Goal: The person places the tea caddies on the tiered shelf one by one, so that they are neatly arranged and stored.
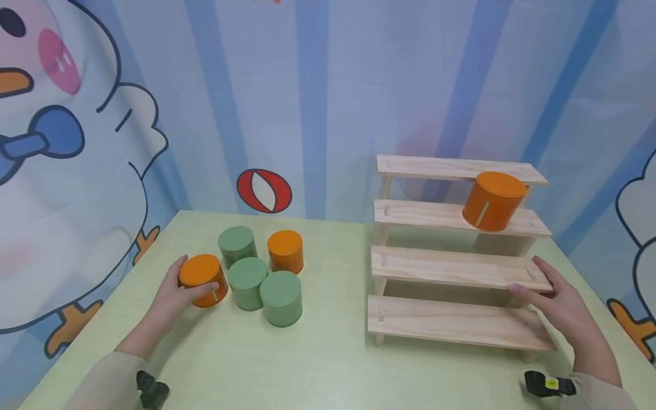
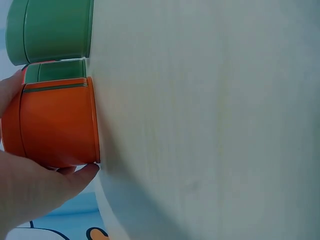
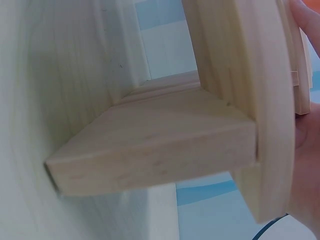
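On the left of the table, my left hand [image 1: 174, 293] grips an orange round tin [image 1: 203, 279], thumb across its front and fingers around the far side. The left wrist view shows this orange tin [image 2: 57, 122] close up, beside a green tin [image 2: 52, 30]. My right hand [image 1: 561, 296] holds the right end of a wooden step shelf [image 1: 458, 267] at its second tier from the bottom, thumb on the board's front edge. Another orange tin [image 1: 494, 202] stands upright near the right end of the third tier. In the right wrist view, the shelf's side support [image 3: 155, 140] hides most of the hand.
Three green tins [image 1: 247, 283] stand close together just right of my left hand, with another orange tin [image 1: 285, 251] behind them. A patterned blue backdrop [image 1: 343, 102] rises behind the pale table [image 1: 328, 364].
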The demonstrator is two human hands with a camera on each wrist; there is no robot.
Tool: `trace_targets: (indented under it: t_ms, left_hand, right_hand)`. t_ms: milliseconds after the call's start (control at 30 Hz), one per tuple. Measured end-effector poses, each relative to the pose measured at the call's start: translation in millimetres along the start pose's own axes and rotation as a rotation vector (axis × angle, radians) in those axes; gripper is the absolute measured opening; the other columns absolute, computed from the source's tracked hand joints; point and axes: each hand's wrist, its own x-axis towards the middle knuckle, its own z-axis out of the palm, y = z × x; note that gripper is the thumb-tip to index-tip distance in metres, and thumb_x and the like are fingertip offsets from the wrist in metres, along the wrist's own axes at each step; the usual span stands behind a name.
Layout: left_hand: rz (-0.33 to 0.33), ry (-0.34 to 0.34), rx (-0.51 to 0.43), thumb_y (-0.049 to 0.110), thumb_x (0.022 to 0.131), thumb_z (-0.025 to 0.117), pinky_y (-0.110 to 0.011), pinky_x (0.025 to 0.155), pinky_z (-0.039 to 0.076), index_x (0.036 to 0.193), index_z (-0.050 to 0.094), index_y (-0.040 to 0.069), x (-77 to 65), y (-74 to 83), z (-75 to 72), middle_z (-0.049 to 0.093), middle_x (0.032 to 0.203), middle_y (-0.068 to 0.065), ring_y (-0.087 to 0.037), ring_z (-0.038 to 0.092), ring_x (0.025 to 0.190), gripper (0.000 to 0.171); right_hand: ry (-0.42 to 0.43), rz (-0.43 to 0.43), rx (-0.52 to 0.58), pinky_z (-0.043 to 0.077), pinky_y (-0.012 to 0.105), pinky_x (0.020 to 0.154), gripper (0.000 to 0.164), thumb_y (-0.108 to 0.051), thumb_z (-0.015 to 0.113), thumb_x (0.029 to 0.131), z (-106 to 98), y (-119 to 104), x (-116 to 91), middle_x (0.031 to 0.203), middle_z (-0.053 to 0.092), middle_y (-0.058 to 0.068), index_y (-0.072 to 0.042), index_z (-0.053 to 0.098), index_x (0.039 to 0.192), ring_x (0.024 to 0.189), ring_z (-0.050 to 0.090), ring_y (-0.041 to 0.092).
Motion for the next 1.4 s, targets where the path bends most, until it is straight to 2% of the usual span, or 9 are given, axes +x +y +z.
trace_targets:
  t_ms: [333,667,1067,1400]
  left_hand:
    - [0.011,0.017,-0.047,0.026,0.088,0.072,-0.061,0.111,0.024,0.152,-0.002,0.001,-0.4,-1.5,2.2,0.014,0.154,-0.027,-0.044,0.024,0.137,0.101]
    - [0.030,0.019,-0.040,0.031,0.087,0.072,-0.061,0.111,0.025,0.152,-0.003,0.002,-1.4,5.2,-4.1,0.014,0.154,-0.027,-0.043,0.023,0.137,0.104]
    - [0.113,0.043,-0.017,0.032,0.087,0.073,-0.062,0.107,0.030,0.152,0.000,0.002,-11.2,44.4,-18.7,0.018,0.152,-0.027,-0.043,0.027,0.134,0.102]
    - [0.192,0.041,-0.006,0.030,0.087,0.072,-0.063,0.103,0.034,0.152,0.013,0.006,-16.5,79.0,-22.0,0.028,0.149,-0.023,-0.040,0.031,0.132,0.091]
  right_hand:
    - [0.013,-0.022,0.001,0.026,0.072,0.099,0.096,-0.042,0.058,0.095,1,-1,2,0.151,0.006,0.040,-0.012,-0.013,0.152,0.133,0.017,0.061]
    - [0.020,-0.021,0.002,0.025,0.072,0.099,0.097,-0.043,0.058,0.094,3,-1,3,0.151,0.005,0.040,-0.012,-0.013,0.152,0.133,0.017,0.061]
    - [0.019,-0.014,-0.001,0.026,0.072,0.099,0.097,-0.044,0.058,0.095,1,0,0,0.151,0.006,0.039,-0.013,-0.013,0.153,0.133,0.018,0.061]
    - [0.021,-0.019,0.003,0.025,0.072,0.100,0.096,-0.044,0.058,0.095,1,-1,-1,0.151,0.005,0.039,-0.012,-0.012,0.153,0.133,0.017,0.061]
